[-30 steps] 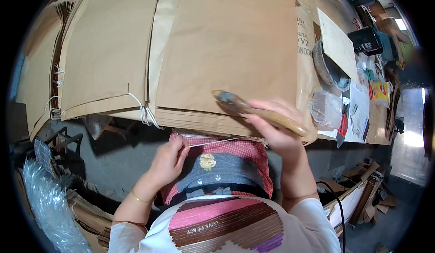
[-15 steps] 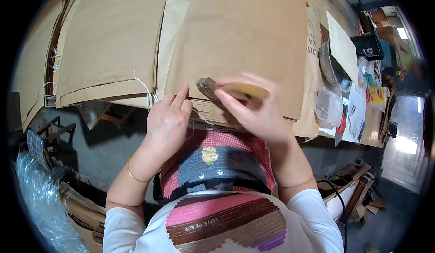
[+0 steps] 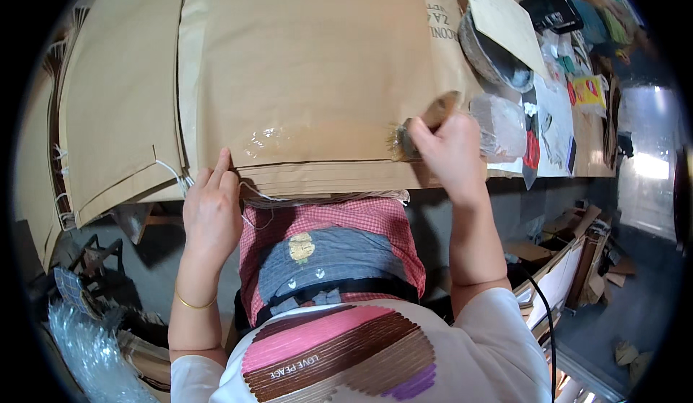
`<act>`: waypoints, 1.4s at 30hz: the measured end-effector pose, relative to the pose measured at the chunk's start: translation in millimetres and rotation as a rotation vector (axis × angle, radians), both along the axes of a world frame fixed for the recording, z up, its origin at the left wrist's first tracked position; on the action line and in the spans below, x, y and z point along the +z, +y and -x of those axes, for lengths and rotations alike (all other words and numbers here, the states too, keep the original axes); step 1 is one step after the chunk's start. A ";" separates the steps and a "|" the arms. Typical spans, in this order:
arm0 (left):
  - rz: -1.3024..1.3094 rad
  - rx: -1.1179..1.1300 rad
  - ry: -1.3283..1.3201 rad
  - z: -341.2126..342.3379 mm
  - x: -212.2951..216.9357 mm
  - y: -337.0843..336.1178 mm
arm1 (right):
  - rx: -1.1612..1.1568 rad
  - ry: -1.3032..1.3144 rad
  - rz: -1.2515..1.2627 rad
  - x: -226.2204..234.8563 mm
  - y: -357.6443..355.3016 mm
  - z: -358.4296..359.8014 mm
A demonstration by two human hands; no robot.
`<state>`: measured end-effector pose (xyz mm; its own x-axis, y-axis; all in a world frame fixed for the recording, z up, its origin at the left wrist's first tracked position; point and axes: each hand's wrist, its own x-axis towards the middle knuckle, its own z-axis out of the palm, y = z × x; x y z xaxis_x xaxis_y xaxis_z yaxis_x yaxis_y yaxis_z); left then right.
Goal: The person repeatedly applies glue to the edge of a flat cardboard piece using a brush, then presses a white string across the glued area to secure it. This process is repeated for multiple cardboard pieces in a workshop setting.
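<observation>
With the right hand point(image 3: 451, 150) clamped on a wooden-handled glue brush point(image 3: 422, 125) at the near right edge of the brown paper sack stack point(image 3: 310, 78) and the left hand point(image 3: 211, 208) open, fingertips pinning the near edge, wet glue risked smearing or the top sack shifting.

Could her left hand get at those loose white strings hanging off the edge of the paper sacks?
Probably yes: the left hand rests on the sack edge with the white strings right beside its fingers, and nothing lies between them.

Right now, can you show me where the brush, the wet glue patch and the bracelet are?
brush point(image 3: 432, 114), head view, on its wooden handle.
wet glue patch point(image 3: 268, 140), head view, on its shiny middle.
bracelet point(image 3: 193, 304), head view, on the band at the left wrist.
</observation>
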<state>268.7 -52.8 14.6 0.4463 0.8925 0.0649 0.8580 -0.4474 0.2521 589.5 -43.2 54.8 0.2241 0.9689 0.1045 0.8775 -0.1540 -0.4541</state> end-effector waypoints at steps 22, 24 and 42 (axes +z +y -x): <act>0.536 -0.034 -1.089 -26.7 108.4 -46.9 | 0.944 0.843 0.117 -44.6 -93.5 65.0; 0.294 0.054 -0.882 -17.4 114.9 -41.6 | 1.016 1.108 0.321 -42.0 -94.9 65.6; -0.046 0.122 -0.396 12.1 -17.8 51.6 | 0.094 0.408 0.019 -68.9 -27.4 -71.0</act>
